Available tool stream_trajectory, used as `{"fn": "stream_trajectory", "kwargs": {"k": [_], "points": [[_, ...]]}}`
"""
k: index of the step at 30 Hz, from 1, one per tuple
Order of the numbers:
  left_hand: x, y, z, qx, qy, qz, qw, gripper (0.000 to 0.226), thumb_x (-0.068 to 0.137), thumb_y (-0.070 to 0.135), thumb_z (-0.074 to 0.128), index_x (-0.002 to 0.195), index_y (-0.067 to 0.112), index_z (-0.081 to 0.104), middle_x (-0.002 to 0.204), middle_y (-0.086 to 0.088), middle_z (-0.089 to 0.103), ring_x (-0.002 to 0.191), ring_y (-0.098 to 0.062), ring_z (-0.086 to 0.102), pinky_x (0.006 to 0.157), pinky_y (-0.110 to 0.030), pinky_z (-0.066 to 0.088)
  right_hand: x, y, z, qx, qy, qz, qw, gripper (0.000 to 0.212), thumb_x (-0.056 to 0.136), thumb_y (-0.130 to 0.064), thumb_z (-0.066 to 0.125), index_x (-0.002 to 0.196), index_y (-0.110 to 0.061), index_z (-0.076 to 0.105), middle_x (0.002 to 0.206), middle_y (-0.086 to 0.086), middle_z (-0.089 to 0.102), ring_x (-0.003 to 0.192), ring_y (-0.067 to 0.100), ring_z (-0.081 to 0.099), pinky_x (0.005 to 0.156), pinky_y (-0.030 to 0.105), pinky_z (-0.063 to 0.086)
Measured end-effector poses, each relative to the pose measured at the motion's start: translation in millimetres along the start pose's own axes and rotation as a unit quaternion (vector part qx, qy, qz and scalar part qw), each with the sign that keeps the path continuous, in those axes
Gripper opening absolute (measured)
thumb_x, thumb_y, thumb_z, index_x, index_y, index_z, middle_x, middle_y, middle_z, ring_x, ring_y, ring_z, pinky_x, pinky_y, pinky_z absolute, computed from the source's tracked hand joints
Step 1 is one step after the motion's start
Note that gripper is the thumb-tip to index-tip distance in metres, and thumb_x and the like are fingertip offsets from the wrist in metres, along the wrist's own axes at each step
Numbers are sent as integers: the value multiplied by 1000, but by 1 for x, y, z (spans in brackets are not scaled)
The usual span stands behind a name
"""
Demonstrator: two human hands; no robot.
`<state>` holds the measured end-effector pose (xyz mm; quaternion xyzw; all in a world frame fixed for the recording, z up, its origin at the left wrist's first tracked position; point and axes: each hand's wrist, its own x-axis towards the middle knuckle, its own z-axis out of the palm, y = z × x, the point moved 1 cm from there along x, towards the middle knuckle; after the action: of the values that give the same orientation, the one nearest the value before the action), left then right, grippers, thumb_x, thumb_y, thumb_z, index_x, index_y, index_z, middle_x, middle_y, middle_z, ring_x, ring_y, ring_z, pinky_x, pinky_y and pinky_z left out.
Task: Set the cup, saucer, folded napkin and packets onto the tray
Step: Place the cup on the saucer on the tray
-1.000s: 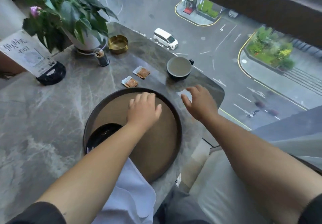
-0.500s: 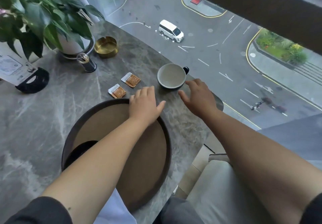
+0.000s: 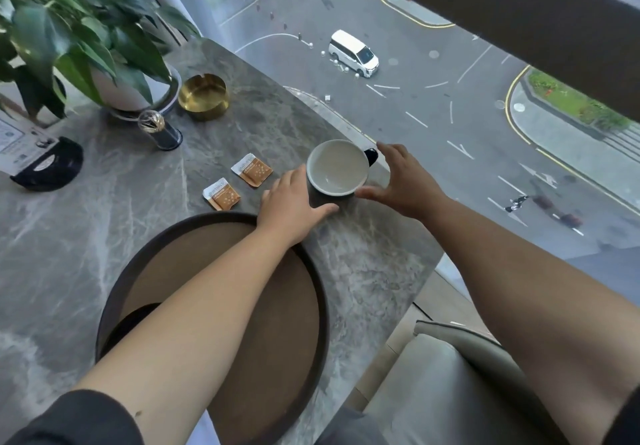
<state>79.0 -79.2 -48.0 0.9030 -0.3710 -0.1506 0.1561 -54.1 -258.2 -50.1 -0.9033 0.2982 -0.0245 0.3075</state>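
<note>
Cup (image 3: 337,167) stands on surface (image 3: 104,202) beyond tray (image 3: 322,292), left hand (image 3: 291,205) grasping its side, right hand (image 3: 403,181) spread, released, beside it; 2 packets (image 3: 239,184) lie left.

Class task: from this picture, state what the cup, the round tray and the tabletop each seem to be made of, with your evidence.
The dark cup with a pale inside: probably glazed ceramic, given its smooth sheen and thick rim. The round brown tray with a dark rim: matte, possibly wood or leatherette; unclear. The grey tabletop: polished marble or marble-look stone, given its white veining.
</note>
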Motion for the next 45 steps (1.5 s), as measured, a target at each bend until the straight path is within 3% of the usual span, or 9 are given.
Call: {"fn": "stream_trajectory", "kwargs": {"k": [4,7,12,19,28,35,45], "points": [[8,0,2,-29,-11,-2,1000,102,71,63,67,147,17,17,149,-8,36,137,-27,32,108,-48,27,10,6,0,14,-29,-8,999,112,63,-58,79,149,-14,22,151,7,33,137,24,34,108,43,35],[12,0,4,-54,-24,-1,998,106,72,60,69,149,16,11,154,-7,30,139,-26,29,110,-49,26,16,7,3,16,-48,-22,998,107,63,-51,83,147,-15,27,145,7,41,133,24,39,106,43,37],[14,0,3,-126,-10,13,992,90,71,49,74,143,22,28,142,-3,45,128,-24,43,102,-50,38,17,4,6,38,-18,-31,999,84,64,-43,84,134,-17,46,127,2,55,114,19,53,94,37,45],[2,-11,-5,-164,-7,35,986,83,68,44,78,137,26,35,134,0,52,123,-20,47,101,-47,41,3,-9,12,77,-16,-36,996,77,63,-42,84,129,-23,50,121,-1,53,96,3,53,89,27,45],[-34,-35,-35,-165,2,52,985,86,72,47,76,141,27,30,141,1,46,129,-18,42,104,-48,38,-23,-53,17,67,-10,-66,996,74,61,-39,86,125,-19,53,116,0,53,98,9,56,87,23,43],[-85,-75,-55,-165,23,40,985,86,69,46,76,140,30,29,141,4,46,130,-19,41,104,-51,37,-54,-99,44,62,-22,-81,995,74,61,-45,85,124,-21,53,114,-3,54,93,3,53,81,23,43],[-170,-144,-70,-150,38,3,988,87,68,50,75,139,29,31,140,4,48,128,-18,43,103,-51,38,-111,-163,102,51,-51,-99,993,77,65,-46,82,130,-21,49,122,-1,52,105,10,51,85,24,39]]}}
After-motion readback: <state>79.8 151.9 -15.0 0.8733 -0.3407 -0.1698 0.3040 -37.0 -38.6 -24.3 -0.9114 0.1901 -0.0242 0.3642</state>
